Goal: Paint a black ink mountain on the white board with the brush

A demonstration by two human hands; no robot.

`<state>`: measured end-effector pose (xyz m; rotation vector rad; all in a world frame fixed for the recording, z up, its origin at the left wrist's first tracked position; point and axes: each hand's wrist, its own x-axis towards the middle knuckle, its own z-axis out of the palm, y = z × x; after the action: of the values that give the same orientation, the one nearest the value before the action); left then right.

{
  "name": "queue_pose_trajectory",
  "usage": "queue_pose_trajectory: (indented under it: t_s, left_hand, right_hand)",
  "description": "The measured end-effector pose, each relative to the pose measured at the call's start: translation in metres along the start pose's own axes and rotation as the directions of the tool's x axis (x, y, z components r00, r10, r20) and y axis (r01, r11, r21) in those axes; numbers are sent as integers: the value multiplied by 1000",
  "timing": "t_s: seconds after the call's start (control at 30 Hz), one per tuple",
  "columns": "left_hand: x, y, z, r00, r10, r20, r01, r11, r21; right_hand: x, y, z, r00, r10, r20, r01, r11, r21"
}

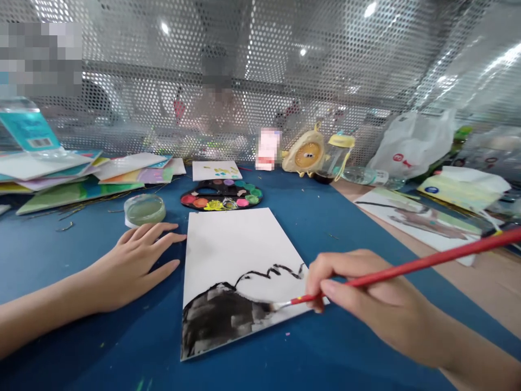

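Across the blue surface (81, 247), the open left grip (134, 266) rests flat, holding nothing, just beside a white sheet of paper (240, 244) with a black painted mass (220, 317) at its lower corner; the right grip (366, 298) pinches a red paintbrush (419, 266), its tip touching that mass's right edge, the thin black outline (271, 270) above unfilled.

The left hand (130, 266) lies flat and palm down on the near left, its fingers (158, 236) spread and gently extended toward the far side. The bare left forearm (40, 320) runs in low from the left edge, nearly level with the wrist. The right hand (366, 298) comes in from the near right corner, resting on its side, with the fingertips (321, 271) curled into a tight pinch. The bare right forearm (476, 364) slants away out of view, toward the lower right.
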<state>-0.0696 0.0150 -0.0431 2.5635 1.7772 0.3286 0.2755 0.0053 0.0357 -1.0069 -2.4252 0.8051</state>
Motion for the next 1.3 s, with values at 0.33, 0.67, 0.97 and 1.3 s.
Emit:
queue_pose_trajectory:
  t_s: [0.33,0.67,0.97,1.3]
  left_hand:
    - [0,-6,5,1000,19,-20,-18,999,33]
    - [0,-5,3,999,32,-22,-30,997,65]
    - [-1,-4,3,999,41,-36,-38,997,62]
    - [0,-3,2,999,40,-26,-37,994,102]
  right_hand:
    - [-1,4,7,999,-50,12,50,998,26]
    - [0,6,11,999,-46,21,45,998,34]
    - [1,7,12,993,-116,12,115,991,70]
    - [0,5,13,990,-133,38,133,991,0]
